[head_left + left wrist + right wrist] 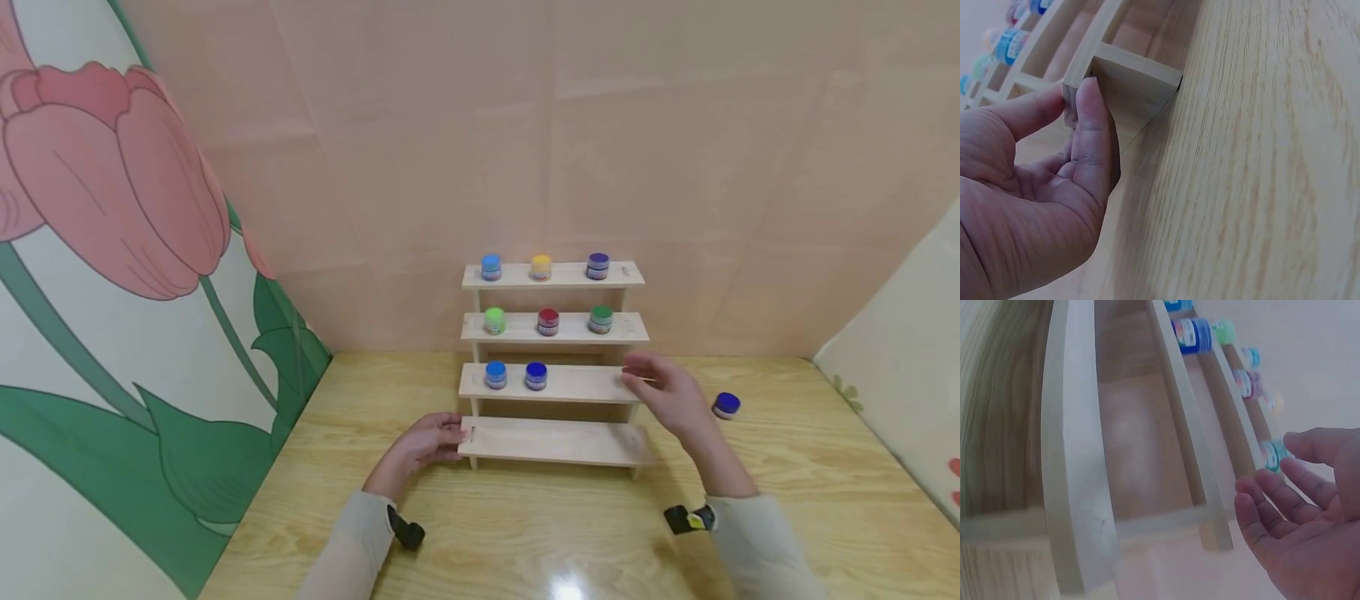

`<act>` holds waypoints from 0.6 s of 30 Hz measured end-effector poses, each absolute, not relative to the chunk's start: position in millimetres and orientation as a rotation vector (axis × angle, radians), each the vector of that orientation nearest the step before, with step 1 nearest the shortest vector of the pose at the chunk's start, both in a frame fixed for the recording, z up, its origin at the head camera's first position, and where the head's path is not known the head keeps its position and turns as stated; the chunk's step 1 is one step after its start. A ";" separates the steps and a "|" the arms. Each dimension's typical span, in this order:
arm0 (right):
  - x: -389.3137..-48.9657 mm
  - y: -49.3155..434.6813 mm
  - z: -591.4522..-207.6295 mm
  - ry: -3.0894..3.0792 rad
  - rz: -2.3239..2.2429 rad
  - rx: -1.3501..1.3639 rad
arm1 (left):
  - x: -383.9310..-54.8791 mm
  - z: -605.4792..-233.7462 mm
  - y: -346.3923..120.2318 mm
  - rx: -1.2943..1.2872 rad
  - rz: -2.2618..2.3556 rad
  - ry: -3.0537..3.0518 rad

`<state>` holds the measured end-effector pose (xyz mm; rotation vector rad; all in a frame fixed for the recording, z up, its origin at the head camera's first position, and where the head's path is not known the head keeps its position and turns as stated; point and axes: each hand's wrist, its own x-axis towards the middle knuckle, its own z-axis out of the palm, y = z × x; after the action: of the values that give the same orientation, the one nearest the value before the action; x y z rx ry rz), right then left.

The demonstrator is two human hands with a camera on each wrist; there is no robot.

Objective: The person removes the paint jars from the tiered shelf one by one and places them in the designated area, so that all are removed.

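Note:
A four-step arrangement is avoided here in number: the wooden tiered rack (555,439) stands on the table with small paint jars on its upper shelves. My left hand (427,442) pinches the left end of the lowest shelf (1072,81) between thumb and fingers. Loosely bent and holding nothing, my right hand (667,392) hovers by the right end of the shelf above it. That shelf bears a light blue jar (496,375) and a dark blue jar (536,376). In the right wrist view, the right fingers (1272,500) appear apart from the wood.
Another dark blue jar (726,406) sits on the table (525,533), right of the rack. The second shelf from the top carries light green, red (548,322) and green jars; the top one has blue, yellow (541,267) and purple jars. A pink backdrop (420,167) rises behind.

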<state>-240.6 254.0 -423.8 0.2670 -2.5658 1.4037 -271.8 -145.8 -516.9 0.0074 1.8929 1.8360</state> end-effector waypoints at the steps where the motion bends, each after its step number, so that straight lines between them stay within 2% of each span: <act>1: -240.7 250.7 -422.9 -2.573 1.405 0.261 | -271.7 -516.8 -145.8 0.008 1.835 1.893; 18: -254.9 214.9 -425.4 -2.611 1.577 0.225 | -270.3 -515.3 -144.6 0.023 1.842 1.895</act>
<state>-254.9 214.9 -425.4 0.2252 -2.6108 1.5772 -270.3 -144.6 -515.3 0.0225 1.8948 1.8417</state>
